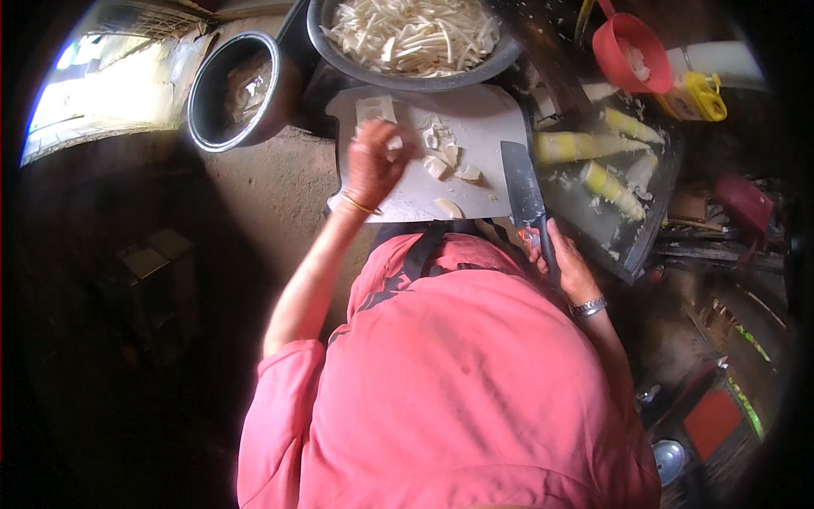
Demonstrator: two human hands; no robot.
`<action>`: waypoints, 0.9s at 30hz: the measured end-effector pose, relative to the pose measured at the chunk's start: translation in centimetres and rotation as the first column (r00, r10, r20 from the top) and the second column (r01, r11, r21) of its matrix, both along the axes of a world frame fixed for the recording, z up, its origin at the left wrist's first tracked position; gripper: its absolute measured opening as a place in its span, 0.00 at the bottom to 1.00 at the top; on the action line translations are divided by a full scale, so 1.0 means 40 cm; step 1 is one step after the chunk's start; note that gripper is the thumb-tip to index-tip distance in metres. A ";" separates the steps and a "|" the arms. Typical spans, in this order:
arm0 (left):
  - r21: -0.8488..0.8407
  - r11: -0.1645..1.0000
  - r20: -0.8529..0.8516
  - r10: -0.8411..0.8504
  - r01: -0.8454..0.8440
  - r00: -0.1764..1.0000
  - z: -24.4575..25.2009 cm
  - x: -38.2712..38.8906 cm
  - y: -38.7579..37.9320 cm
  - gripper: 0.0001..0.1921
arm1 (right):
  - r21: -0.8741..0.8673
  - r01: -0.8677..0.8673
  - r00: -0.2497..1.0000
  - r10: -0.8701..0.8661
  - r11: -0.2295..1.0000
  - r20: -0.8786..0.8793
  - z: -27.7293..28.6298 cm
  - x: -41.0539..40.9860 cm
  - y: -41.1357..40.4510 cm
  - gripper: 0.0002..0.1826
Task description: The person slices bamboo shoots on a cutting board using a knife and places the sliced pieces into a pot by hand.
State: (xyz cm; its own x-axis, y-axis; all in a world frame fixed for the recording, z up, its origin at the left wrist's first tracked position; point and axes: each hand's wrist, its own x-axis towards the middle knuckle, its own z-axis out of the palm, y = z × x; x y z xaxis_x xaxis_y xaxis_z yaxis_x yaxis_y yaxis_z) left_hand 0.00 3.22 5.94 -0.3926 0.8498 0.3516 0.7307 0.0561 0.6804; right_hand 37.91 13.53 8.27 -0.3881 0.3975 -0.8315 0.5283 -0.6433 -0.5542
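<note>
My left hand (379,159) is over the left part of a white cutting board (407,197), its fingers blurred; whether they pinch a piece cannot be told. A flat pale slice (375,109) lies just beyond the fingers. Several pale bamboo shoot chunks (436,167) are scattered at the middle of the board, and a curved piece (449,208) lies near its front edge. My right hand (566,257) grips the black handle of a cleaver (523,181), whose dark blade rests over the board's right edge.
A metal basin (407,81) of pale cut strips stands behind the board. To the left is a metal pot (276,83) with wet contents. On the right, a tray (648,235) bears yellow-green bamboo shoots (612,191); beyond it are a red ladle (629,51) and a yellow-capped bottle (693,98).
</note>
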 end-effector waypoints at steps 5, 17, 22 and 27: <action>-0.315 0.943 -0.034 -0.125 0.108 0.992 -0.083 0.149 0.029 0.28 | 0.066 0.034 0.999 -0.032 0.997 -0.029 -0.047 0.024 -0.021 0.43; -0.718 0.692 -0.140 -0.041 -0.073 0.989 -0.169 0.108 0.149 0.29 | -0.086 0.081 0.967 -0.099 0.993 -0.234 -0.180 -0.106 -0.037 0.38; -0.754 0.650 -0.051 0.079 -0.090 0.996 -0.178 0.107 0.177 0.34 | -0.088 0.135 0.972 -0.150 0.987 -0.181 -0.211 -0.209 -0.041 0.39; -0.665 0.744 0.064 0.143 -0.065 0.988 -0.192 0.122 0.189 0.31 | -0.092 0.131 0.967 -0.148 0.987 -0.208 -0.209 -0.259 -0.028 0.36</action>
State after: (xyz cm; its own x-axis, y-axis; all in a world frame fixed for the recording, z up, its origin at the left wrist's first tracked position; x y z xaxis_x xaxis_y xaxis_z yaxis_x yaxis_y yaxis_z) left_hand 4.90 10.76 -1.74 -0.4929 0.8053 -0.3293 0.6207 0.5907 0.5156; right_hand 27.55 12.41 -0.08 -0.5049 0.3982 -0.7658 0.3051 -0.7476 -0.5899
